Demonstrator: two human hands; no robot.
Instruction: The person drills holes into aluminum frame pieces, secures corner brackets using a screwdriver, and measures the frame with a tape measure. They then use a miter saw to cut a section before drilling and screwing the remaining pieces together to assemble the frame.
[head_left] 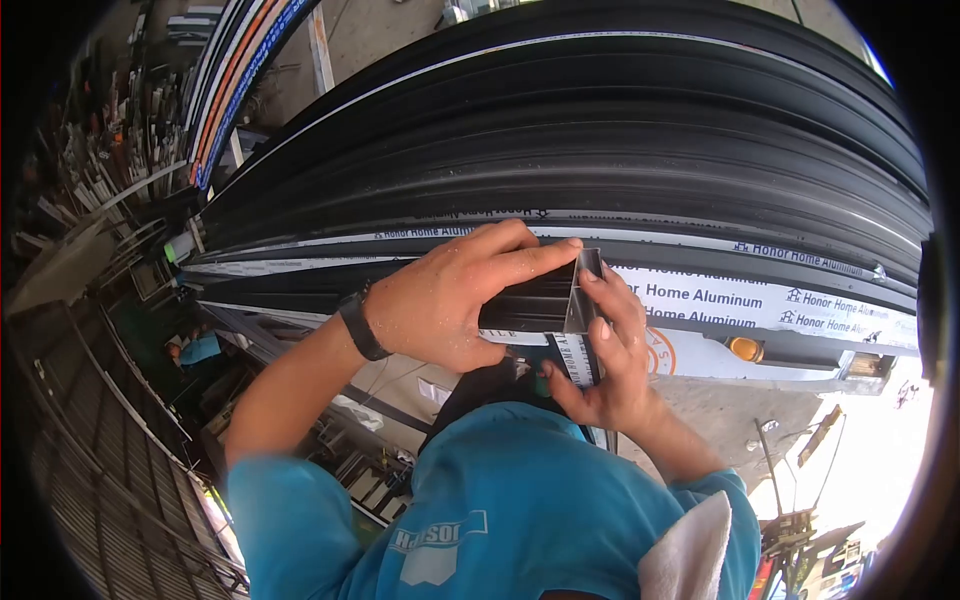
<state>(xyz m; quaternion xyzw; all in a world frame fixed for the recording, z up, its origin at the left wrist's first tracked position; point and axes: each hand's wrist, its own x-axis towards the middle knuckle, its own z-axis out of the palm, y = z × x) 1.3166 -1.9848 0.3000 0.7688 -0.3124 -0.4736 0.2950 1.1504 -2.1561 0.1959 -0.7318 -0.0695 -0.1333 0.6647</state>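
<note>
My left hand, with a black watch on its wrist, spans a dark ribbed profile. Its index finger reaches to the upper edge of the profile's cut end, and its thumb presses at the lower side. Around a short angular metal piece at that end, my right hand has its fingers bent, with the thumb lower down near a printed strip. The two hands are close together but apart. The undersides of the profile and the piece are hidden.
Long black profiles lie across the view beyond my hands, some with printed white film. An orange round object sits at right. Bundled strips stand upper left, with scrap lengths behind. A white cloth hangs at my shirt.
</note>
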